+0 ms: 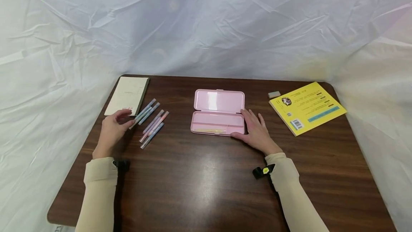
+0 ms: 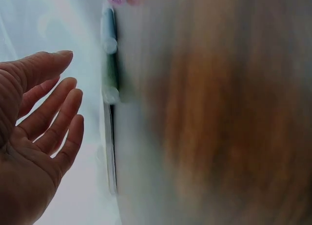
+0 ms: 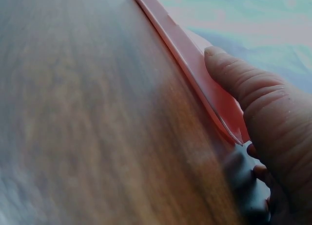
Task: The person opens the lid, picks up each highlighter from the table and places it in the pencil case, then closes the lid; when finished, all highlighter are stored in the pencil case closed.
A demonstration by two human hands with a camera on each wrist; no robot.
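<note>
An open pink pencil case (image 1: 219,119) lies mid-table with its lid tipped back; a slim yellow stick (image 1: 210,130) rests in its front compartment. My right hand (image 1: 255,133) holds the case's right end, thumb (image 3: 229,74) along the front side and fingers round the far side. On the left, several capped pens (image 1: 154,126) in green, blue, purple and pink lie slanted in a loose row. Beside the leftmost ones is my left hand (image 1: 114,130), its thumb near a green pen (image 2: 111,71). The left wrist view shows that hand with fingers parted and nothing between them.
A cream notepad (image 1: 127,96) lies at the back left, just beyond the left hand. At the right lie a yellow book (image 1: 309,106) and a small eraser (image 1: 274,94). White sheeting (image 1: 206,28) hangs behind the dark wooden table (image 1: 199,189).
</note>
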